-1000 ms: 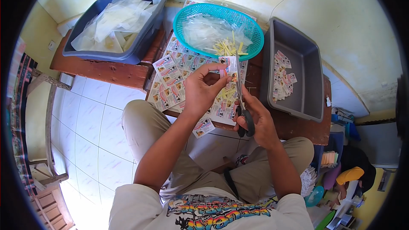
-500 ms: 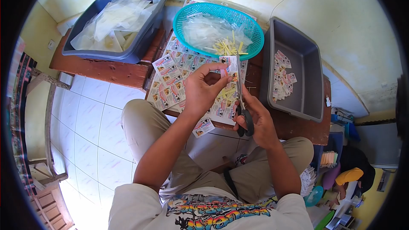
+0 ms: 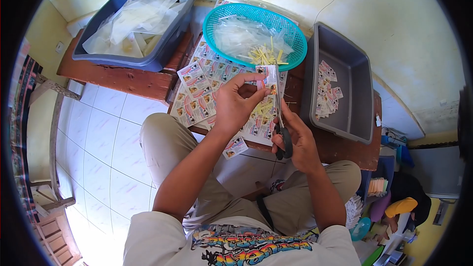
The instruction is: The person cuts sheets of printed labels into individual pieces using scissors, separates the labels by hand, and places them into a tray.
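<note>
Between the fingertips of my left hand (image 3: 237,102) is a small printed label strip (image 3: 267,75), upright in front of the teal basket. My right hand (image 3: 299,138) grips black-handled scissors (image 3: 282,140), whose blades lie along the strip's right edge. Beneath both hands, printed label sheets (image 3: 197,106) and thin yellow trimmings (image 3: 266,110) cover part of the low wooden table. One loose label piece (image 3: 235,147) lies at the near edge of the sheets.
Behind the sheets, a teal basket (image 3: 209,32) holds clear plastic and yellow strips. A grey tub (image 3: 367,103) with cut labels stands right. A blue-grey tub (image 3: 162,59) with plastic sheets stands left. Another person (image 3: 411,199) is at the lower right.
The scissor handles have drawn closer together. Both hands keep nearly the same place by the strip, and the whole view has shifted slightly.
</note>
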